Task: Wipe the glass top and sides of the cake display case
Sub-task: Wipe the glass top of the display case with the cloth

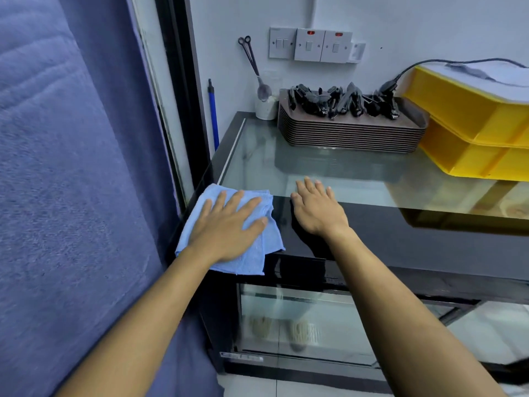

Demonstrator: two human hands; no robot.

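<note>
The cake display case has a black frame and a glass top (329,167); its glass front (315,325) shows below. A light blue cloth (257,245) lies folded on the near left corner of the top. My left hand (229,224) presses flat on the cloth with fingers spread. My right hand (317,207) rests flat and empty on the top just to the right of the cloth, fingertips on the glass, palm over the black front band.
A stack of brown trays (352,133) holding black tongs stands at the back of the top. Two yellow crates (472,133) sit at the back right. A white cup (266,106) with a spoon and scissors is by the wall. A blue curtain (71,196) hangs at left.
</note>
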